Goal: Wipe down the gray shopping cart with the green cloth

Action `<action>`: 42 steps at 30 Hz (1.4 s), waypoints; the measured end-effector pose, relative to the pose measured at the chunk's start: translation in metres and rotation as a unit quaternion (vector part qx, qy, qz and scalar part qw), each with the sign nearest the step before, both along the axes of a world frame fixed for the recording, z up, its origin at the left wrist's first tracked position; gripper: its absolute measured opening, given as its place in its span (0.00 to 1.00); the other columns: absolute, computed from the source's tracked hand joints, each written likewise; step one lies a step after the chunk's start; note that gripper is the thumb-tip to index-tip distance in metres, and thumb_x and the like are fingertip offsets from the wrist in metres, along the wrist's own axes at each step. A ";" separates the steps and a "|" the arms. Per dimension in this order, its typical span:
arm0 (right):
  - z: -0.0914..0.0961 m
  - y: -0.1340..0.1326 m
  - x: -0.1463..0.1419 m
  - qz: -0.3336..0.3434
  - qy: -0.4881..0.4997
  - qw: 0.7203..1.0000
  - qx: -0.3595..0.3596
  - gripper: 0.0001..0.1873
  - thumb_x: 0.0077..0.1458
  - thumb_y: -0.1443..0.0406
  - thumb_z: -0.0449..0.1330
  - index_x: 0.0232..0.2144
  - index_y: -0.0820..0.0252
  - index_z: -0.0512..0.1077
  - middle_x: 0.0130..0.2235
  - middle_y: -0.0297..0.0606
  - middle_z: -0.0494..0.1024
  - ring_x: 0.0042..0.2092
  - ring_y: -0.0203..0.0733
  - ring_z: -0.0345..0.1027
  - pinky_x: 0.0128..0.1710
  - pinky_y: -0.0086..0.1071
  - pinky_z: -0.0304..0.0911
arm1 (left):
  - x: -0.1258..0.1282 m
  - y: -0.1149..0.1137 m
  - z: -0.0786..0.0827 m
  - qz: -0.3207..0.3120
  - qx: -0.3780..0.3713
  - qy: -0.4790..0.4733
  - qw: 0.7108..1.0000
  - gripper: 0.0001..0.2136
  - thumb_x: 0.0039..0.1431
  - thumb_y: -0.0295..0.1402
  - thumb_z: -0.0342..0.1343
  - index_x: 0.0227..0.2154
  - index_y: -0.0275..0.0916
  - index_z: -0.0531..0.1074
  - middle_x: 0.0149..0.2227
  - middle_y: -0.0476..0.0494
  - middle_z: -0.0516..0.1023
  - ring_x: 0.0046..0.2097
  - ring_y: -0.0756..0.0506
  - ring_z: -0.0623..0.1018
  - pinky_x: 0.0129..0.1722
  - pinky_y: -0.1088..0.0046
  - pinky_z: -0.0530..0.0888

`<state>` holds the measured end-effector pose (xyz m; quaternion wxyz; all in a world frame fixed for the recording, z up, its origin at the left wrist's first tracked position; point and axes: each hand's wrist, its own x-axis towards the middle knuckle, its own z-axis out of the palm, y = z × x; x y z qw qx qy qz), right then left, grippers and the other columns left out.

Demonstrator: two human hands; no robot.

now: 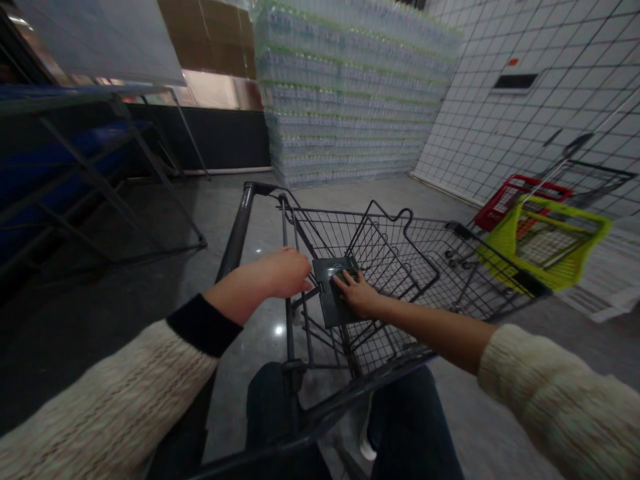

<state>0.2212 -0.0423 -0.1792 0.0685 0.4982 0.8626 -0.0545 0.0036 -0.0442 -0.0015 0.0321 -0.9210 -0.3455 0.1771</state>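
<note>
Black wire shopping cart [400,267], both hands at its flat seat panel.
The right hand [357,295] lay with fingers spread on the dark panel [327,293]; the left hand [283,273] sat just beside it, fingers turned away, their grip impossible to tell.

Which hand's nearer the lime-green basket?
Right. The right hand lies on the cart's dark flap, closer to the lime-green basket; the left hand sits farther away, beside the flap.

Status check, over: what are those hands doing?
Right hand flat on the dark plastic flap of the wire shopping cart. Left hand just beside it. Yellow-green cart off to the right; stacked bottled water ahead.
</note>
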 end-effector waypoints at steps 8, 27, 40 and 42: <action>0.001 -0.014 -0.007 0.016 0.067 0.998 -0.016 0.28 0.57 0.71 0.53 0.60 0.61 0.58 0.59 0.52 0.65 0.58 0.48 0.60 0.56 0.42 0.54 | 0.000 -0.004 0.003 0.009 -0.008 -0.021 1.000 0.13 0.61 0.38 0.53 0.36 0.35 0.78 0.45 0.35 0.79 0.47 0.39 0.76 0.52 0.61 0.65; 0.000 0.028 -0.014 -0.127 0.046 0.990 0.031 0.31 0.61 0.63 0.47 0.65 0.63 0.53 0.69 0.51 0.47 0.67 0.60 0.43 0.61 0.51 0.45 | 0.002 -0.006 0.008 0.001 -0.012 -0.012 1.000 0.14 0.62 0.38 0.52 0.36 0.35 0.78 0.43 0.36 0.79 0.46 0.41 0.76 0.50 0.63 0.67; -0.006 0.067 -0.048 -0.080 0.089 0.992 0.040 0.25 0.64 0.60 0.45 0.62 0.42 0.57 0.66 0.35 0.56 0.61 0.54 0.53 0.54 0.49 0.58 | 0.002 -0.006 0.005 0.010 -0.014 -0.021 1.000 0.12 0.61 0.37 0.53 0.37 0.35 0.78 0.44 0.36 0.79 0.49 0.40 0.75 0.54 0.62 0.65; -0.005 0.068 -0.041 -0.009 0.099 0.995 0.032 0.23 0.64 0.61 0.46 0.60 0.38 0.61 0.65 0.30 0.57 0.61 0.52 0.53 0.54 0.46 0.58 | 0.002 -0.006 0.006 0.010 -0.016 -0.022 1.000 0.12 0.61 0.38 0.53 0.37 0.35 0.78 0.44 0.35 0.79 0.49 0.39 0.75 0.53 0.62 0.66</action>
